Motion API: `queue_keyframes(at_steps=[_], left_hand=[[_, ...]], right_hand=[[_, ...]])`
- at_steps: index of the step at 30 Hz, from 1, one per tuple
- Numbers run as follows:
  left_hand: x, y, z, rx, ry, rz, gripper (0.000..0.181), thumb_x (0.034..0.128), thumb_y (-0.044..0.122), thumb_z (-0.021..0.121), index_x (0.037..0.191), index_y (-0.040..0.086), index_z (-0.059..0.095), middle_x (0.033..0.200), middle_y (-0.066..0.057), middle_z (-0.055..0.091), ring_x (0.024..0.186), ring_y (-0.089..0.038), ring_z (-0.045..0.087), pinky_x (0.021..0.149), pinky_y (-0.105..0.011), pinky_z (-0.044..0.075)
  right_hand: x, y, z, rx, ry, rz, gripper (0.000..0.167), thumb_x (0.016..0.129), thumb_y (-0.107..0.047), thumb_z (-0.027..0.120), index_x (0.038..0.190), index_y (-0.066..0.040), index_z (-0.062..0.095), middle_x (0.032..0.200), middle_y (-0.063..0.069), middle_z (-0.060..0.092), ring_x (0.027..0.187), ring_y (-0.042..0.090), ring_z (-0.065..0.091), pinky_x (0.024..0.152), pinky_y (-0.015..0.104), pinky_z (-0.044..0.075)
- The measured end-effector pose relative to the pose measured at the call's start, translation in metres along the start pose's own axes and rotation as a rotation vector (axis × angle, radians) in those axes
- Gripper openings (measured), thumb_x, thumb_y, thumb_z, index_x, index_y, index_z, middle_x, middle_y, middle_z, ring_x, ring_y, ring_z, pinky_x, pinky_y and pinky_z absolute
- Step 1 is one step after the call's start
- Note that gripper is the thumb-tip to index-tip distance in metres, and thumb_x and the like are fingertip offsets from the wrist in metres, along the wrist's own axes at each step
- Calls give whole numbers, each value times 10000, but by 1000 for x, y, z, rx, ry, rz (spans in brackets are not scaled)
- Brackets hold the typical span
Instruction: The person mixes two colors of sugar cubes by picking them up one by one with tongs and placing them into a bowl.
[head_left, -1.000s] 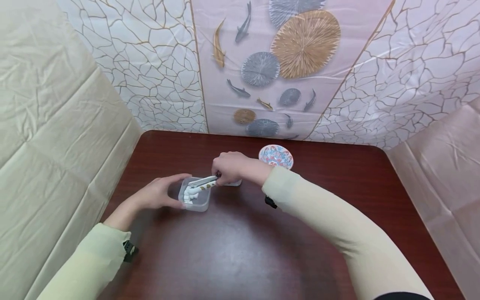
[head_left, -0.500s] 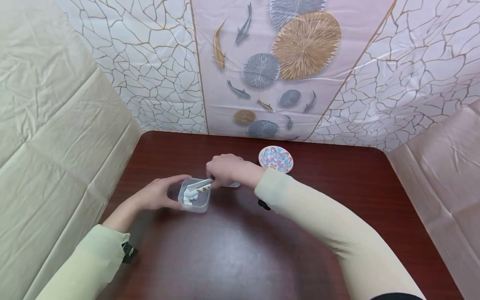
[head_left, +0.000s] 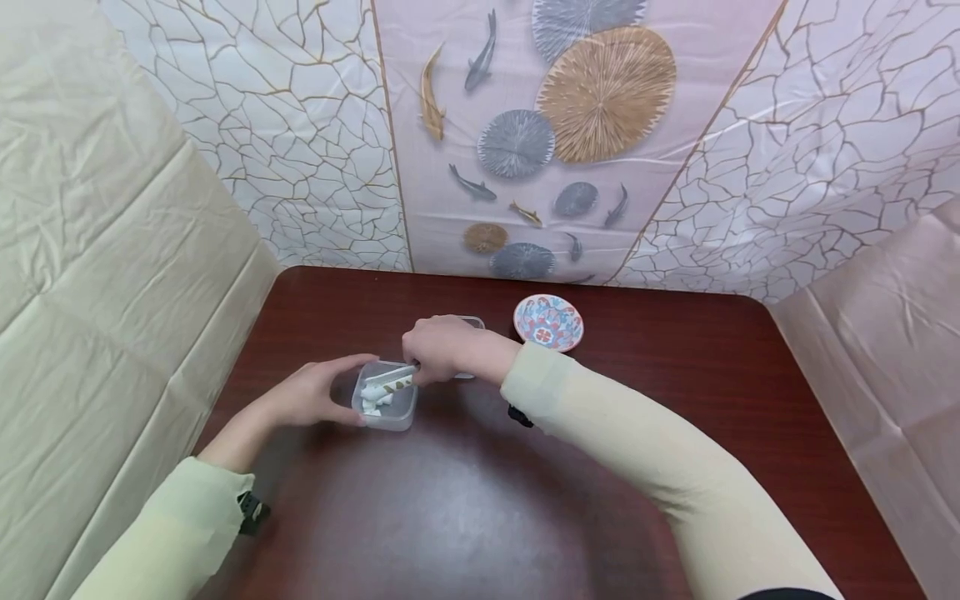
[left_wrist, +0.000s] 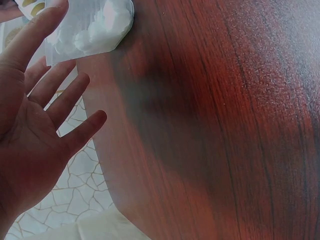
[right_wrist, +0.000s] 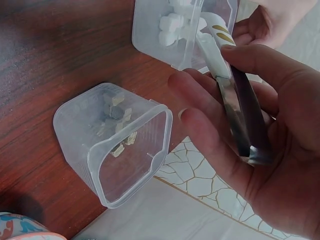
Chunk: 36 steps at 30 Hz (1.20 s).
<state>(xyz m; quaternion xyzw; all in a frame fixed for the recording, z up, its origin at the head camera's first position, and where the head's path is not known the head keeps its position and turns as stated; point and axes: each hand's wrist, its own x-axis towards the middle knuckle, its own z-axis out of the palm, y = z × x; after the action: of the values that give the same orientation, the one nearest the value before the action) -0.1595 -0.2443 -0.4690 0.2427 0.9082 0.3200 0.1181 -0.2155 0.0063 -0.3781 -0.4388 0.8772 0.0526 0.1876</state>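
Note:
A clear square plastic container (head_left: 397, 415) stands on the table's left side. My left hand (head_left: 307, 393) grips it from the left, thumb on the near side and forefinger on the far side. Several white lumps (right_wrist: 171, 29) lie inside. My right hand (head_left: 442, 346) holds small tongs (right_wrist: 214, 56), their metal handle across the palm and their white, gold-leaf-patterned arms reaching into the container. In the head view the tong tips lie among the lumps; whether they pinch one I cannot tell.
A second clear container (right_wrist: 77, 122) with several small yellowish and dark pieces (right_wrist: 122, 120) stands behind my right hand. Beyond my right forearm sits a colourful patterned plate (head_left: 547, 323). The dark red wooden table (head_left: 660, 367) has fabric walls around it.
My right hand has moved left and slightly nearer to me, bringing the tongs further over the container. More of the second container shows behind it. The left hand keeps its hold.

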Motion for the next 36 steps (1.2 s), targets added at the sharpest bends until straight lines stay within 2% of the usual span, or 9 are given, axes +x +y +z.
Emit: queue_keyframes(at_steps=[3,7,11,15,26,36], left_hand=[[-1,0,0,1,2,5,928,765,372,977,1543,99,550,1404,-137,680,1255,-362,647,1050,-577,507],[-1,0,0,4,5,9,934,761,385,979,1541,98,552,1392,-131,688,1242,-355,654,1047,-572,510],[-1,0,-1,7,8,8,939,760,403,977,1539,93,554,1399,-130,687,1252,-353,652,1052,-575,507],[-2,0,0,12,11,7,944,761,417,974,1538,87,554,1411,-132,683,1266,-349,650,1057,-581,504],[-1,-2,1,2,12,12,937,762,390,977,1540,89,553,1422,-155,674,1287,-347,640,1074,-596,497],[-1,-2,1,-5,3,0,937,765,395,975,1547,106,547,1418,-146,676,1286,-348,638,1076,-608,494]], right_hand=[[1,-1,2,-33,-5,3,154,966,-312,763,875,-189,785,730,-52,668,653,130,509,600,299,407],[-1,-5,4,-83,4,9,131,958,-316,757,922,-196,797,815,-40,718,692,147,571,637,340,498],[-3,-13,2,-148,30,20,151,959,-319,759,1009,-183,801,961,0,760,798,192,666,718,388,578],[-4,-20,0,-194,33,22,208,978,-341,760,1102,-178,793,1055,13,759,890,202,700,762,393,603],[-6,-29,10,-246,58,23,205,945,-303,770,1109,-187,806,1033,5,785,889,233,740,760,415,625],[-4,-24,8,-226,62,12,153,968,-250,737,1085,-172,798,997,8,769,866,223,720,755,394,615]])
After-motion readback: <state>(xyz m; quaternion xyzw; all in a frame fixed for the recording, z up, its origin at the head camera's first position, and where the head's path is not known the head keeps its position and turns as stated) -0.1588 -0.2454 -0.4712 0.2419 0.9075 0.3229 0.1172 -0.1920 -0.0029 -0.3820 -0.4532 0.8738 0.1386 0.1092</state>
